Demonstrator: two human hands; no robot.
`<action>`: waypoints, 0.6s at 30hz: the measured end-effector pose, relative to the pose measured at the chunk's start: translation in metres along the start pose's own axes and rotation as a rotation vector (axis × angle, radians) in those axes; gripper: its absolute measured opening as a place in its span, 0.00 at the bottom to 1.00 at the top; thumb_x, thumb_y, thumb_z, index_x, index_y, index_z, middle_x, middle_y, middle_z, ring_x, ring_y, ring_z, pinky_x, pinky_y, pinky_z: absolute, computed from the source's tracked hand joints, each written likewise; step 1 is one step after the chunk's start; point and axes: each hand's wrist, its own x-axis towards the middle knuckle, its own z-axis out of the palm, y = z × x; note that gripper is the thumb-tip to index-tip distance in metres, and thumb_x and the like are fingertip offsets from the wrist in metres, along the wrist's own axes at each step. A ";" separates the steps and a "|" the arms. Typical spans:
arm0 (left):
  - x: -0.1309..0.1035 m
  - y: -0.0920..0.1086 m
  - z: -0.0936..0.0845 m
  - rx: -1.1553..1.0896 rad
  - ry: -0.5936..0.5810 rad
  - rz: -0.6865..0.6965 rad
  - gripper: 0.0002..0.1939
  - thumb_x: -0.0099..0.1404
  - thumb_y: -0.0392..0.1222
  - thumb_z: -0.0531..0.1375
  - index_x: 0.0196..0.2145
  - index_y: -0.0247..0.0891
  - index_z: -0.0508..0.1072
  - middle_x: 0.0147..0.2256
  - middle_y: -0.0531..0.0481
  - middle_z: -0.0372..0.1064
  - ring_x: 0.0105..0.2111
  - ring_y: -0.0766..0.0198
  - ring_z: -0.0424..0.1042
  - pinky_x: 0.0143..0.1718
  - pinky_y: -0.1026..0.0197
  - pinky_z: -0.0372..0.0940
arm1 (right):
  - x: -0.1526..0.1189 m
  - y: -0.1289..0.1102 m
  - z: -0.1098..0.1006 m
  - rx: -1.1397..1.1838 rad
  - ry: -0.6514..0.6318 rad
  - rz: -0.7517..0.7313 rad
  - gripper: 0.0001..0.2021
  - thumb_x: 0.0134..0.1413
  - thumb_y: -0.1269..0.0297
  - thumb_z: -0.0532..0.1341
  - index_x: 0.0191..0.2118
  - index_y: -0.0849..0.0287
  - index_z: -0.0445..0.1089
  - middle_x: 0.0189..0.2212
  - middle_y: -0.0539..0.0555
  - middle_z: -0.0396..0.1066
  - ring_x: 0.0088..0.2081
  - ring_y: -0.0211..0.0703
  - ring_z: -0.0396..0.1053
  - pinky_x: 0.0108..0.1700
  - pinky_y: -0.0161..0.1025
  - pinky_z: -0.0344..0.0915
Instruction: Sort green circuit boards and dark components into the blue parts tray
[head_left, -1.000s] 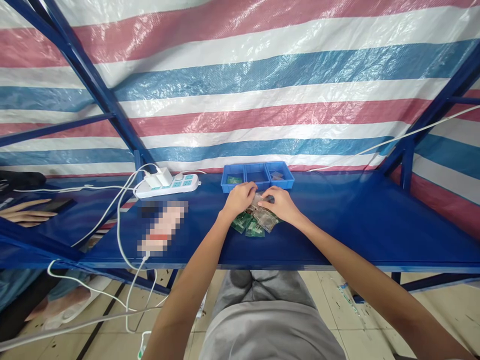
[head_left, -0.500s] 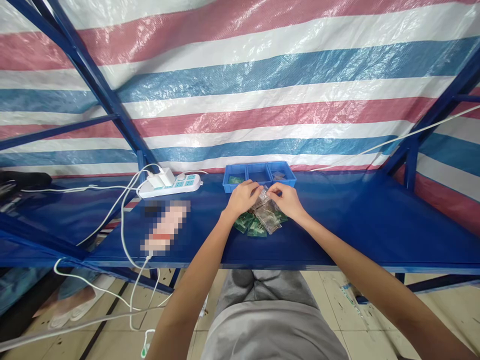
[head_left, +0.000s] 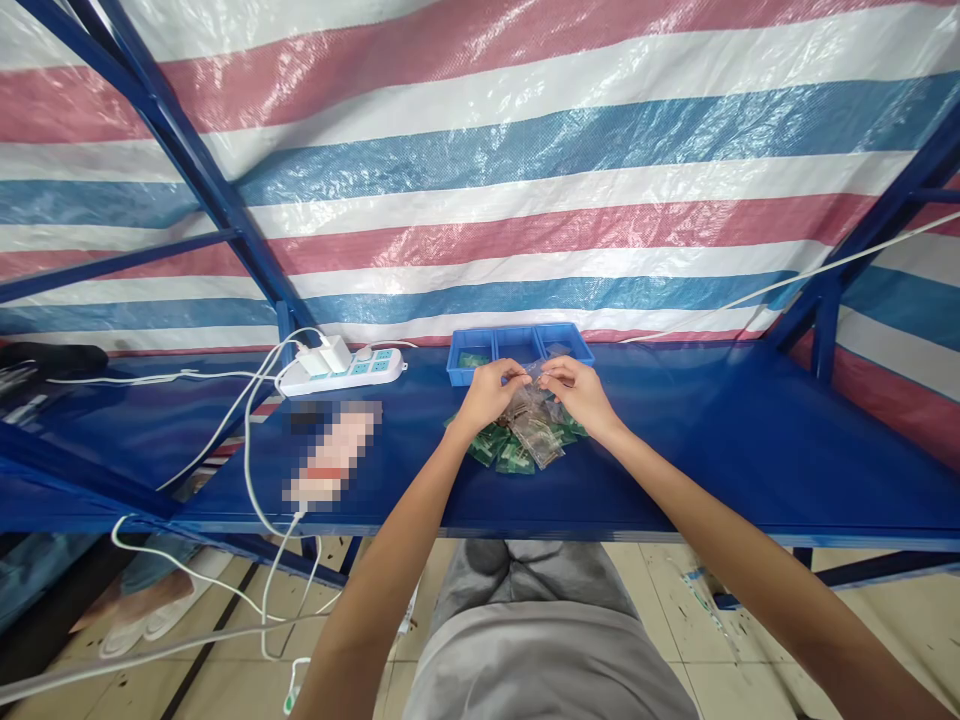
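My left hand (head_left: 491, 393) and my right hand (head_left: 576, 392) face each other above the blue table, fingertips pinched on the upper edge of a clear plastic bag (head_left: 533, 372). Whether its mouth is open I cannot tell. Below the fingers lie more clear bags with brownish contents (head_left: 537, 436), on top of a heap of small green packets (head_left: 515, 458). Just behind my hands stands a blue tray (head_left: 470, 378) with three compartments. A green packet (head_left: 471, 360) lies in its left compartment; the right one is partly hidden by my right hand.
A white power strip (head_left: 341, 372) with plugged-in chargers sits at the back left, and white cables (head_left: 247, 440) run over the table edge. A pixelated pinkish object (head_left: 337, 455) lies at left. Blue frame posts (head_left: 825, 320) and a striped sheet (head_left: 525, 220) stand behind. Another person's feet (head_left: 169, 605) show at lower left.
My right hand has shifted slightly, its fingers now more extended toward the left hand. The clear bag's upper edge now shows between the fingertips. The heap and tray look the same.
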 end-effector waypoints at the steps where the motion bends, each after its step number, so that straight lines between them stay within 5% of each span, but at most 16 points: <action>1: 0.000 0.000 0.000 -0.009 0.005 -0.011 0.08 0.67 0.45 0.63 0.33 0.38 0.77 0.32 0.50 0.76 0.33 0.63 0.72 0.38 0.62 0.65 | 0.000 -0.001 0.000 -0.008 -0.011 0.003 0.13 0.52 0.54 0.66 0.40 0.56 0.73 0.34 0.56 0.78 0.38 0.52 0.77 0.30 0.39 0.67; 18: 0.000 0.003 0.000 -0.105 -0.031 -0.010 0.08 0.70 0.44 0.58 0.36 0.37 0.73 0.33 0.50 0.75 0.32 0.64 0.71 0.34 0.63 0.64 | -0.003 -0.004 0.000 0.066 -0.103 0.072 0.14 0.52 0.50 0.66 0.36 0.56 0.74 0.33 0.56 0.78 0.38 0.51 0.76 0.29 0.39 0.66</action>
